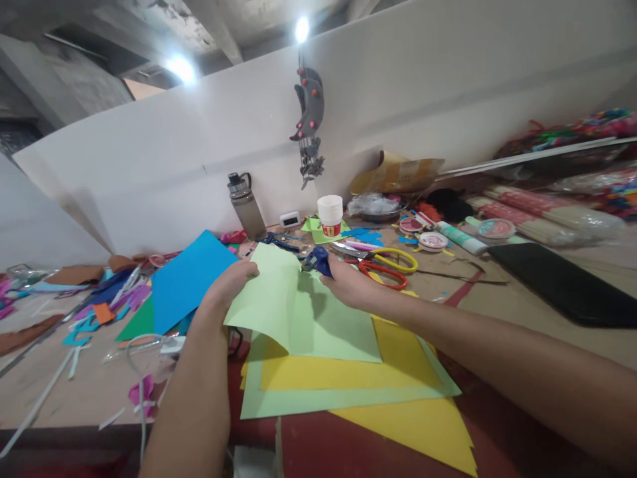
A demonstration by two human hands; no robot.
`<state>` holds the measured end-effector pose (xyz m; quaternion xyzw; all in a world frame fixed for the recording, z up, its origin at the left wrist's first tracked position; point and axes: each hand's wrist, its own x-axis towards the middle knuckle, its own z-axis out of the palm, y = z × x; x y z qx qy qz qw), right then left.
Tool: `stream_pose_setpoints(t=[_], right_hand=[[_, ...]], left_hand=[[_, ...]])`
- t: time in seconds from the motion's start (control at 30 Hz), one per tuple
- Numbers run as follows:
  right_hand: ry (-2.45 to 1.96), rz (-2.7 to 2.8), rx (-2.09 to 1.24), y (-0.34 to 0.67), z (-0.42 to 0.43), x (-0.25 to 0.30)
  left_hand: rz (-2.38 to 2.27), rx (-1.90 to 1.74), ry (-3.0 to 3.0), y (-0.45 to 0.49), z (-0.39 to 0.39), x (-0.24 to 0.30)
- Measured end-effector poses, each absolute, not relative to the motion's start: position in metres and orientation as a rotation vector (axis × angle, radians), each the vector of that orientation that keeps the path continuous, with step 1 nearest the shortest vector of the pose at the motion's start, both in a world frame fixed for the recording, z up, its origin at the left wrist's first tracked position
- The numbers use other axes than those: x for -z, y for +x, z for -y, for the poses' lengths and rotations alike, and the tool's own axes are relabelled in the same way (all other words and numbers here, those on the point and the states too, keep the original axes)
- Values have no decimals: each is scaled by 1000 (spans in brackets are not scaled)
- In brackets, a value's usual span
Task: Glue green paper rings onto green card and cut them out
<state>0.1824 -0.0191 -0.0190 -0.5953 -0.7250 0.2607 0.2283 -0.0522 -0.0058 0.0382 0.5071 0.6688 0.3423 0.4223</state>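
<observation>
My left hand (229,282) is closed on the left edge of a pale green paper sheet (266,292), which it lifts and curls upward. My right hand (348,282) grips a small dark blue tool (318,260) with a metal part, at the sheet's far edge; its exact kind is hard to make out. The rest of the sheet lies flat over yellow sheets (398,358) and another pale green sheet (279,403). Just beyond my right hand lie scissors with yellow and red handles (393,262).
Blue card (192,282) and colourful scraps lie at left, near a white cable (132,355). At the back stand a bottle (247,211) and stacked paper cups (330,211). A black flat case (562,282) is at right. A grey moon ornament (312,103) hangs on the wall.
</observation>
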Motion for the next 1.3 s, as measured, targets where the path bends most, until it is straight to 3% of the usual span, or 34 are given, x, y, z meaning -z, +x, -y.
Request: stream_pose_setpoints(t=[1.3], right_hand=[[-1734,2039,-714,180,35,9]], left_hand=[[-1605,-745,1415,-55,12,-42]])
